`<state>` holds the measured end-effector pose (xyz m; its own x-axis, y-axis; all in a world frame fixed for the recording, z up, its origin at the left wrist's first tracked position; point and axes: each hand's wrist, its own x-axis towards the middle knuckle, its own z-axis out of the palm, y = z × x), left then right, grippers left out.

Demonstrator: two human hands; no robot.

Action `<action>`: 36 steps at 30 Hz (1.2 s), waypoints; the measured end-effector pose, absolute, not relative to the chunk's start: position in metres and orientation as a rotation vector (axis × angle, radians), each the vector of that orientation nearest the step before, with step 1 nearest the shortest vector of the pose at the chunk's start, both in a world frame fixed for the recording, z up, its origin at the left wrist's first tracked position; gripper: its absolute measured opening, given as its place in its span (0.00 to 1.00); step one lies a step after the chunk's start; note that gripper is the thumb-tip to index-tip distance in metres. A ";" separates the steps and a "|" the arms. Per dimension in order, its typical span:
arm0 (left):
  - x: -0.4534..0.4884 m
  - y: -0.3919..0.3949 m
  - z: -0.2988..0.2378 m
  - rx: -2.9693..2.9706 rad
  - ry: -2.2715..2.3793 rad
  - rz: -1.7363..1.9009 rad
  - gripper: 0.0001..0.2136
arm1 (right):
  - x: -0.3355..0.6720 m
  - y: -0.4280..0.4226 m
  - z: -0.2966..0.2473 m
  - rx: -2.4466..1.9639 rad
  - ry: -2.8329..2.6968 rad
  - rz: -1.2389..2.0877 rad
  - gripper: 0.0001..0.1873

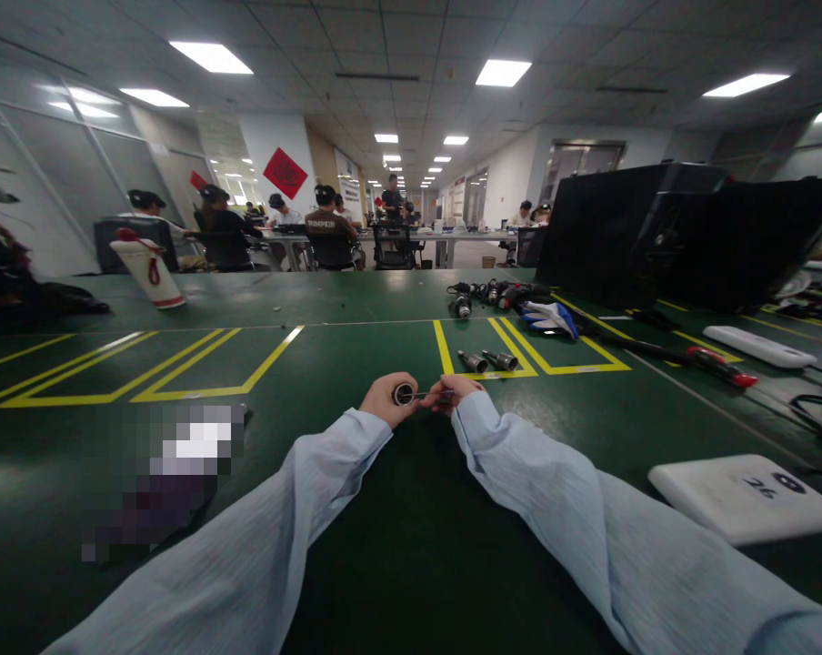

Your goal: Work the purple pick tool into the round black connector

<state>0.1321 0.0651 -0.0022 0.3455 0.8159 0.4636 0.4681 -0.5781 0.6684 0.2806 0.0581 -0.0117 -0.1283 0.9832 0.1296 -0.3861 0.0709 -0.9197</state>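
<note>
Cylinder (403,394), metal-rimmed, sits gripped in the left hand (385,398), its body mostly hidden; the right hand (457,389) pinches a thin-shafted tool (422,395) — handle partly covered, tip contact indistinct.

Dim all over | bright flat lamps (503,73) overhead from 10 to 2 o'clock | shine on the glass wall (63,155) at 10 | table (397,564) very dark at 6 | edges bent and stretched | big blurry squares (185,473) at 8 | far-off person (392,196) fuzzy at 12

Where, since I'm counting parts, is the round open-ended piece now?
In the head view, the round piece is near the centre, held in the left hand, just beside the right hand.
</note>
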 end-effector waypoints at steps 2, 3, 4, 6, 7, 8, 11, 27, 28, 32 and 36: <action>0.132 0.065 -0.003 2.196 1.147 1.127 0.06 | 0.282 0.057 -0.010 -0.769 -1.080 1.364 0.11; 0.132 0.065 -0.004 2.203 1.167 1.130 0.06 | 0.283 0.056 -0.009 -0.771 -1.089 1.343 0.10; 0.132 0.065 -0.004 2.212 1.186 1.128 0.05 | 0.283 0.054 -0.007 -0.776 -1.107 1.316 0.10; 0.132 0.065 -0.005 2.232 1.210 1.114 0.05 | 0.284 0.051 -0.005 -0.796 -1.162 1.248 0.09; 0.132 0.065 -0.005 2.237 1.215 1.109 0.05 | 0.283 0.050 -0.004 -0.802 -1.186 1.226 0.09; 0.132 0.065 -0.005 2.237 1.216 1.105 0.05 | 0.283 0.050 -0.004 -0.808 -1.193 1.236 0.09; 0.132 0.064 -0.004 2.214 1.195 1.094 0.05 | 0.285 0.054 -0.004 -0.827 -1.116 1.408 0.10; 0.135 0.059 0.002 2.115 1.149 1.129 0.08 | 0.286 0.059 -0.011 -0.712 -0.896 1.628 0.14; 0.135 0.059 0.002 2.118 1.162 1.132 0.08 | 0.287 0.060 -0.012 -0.703 -0.877 1.632 0.14; 0.135 0.058 0.003 2.193 1.259 1.136 0.10 | 0.292 0.064 -0.009 -0.646 -0.789 1.653 0.20; 0.137 0.053 0.005 2.396 1.370 1.001 0.11 | 0.297 0.065 0.002 -0.594 -0.579 1.707 0.26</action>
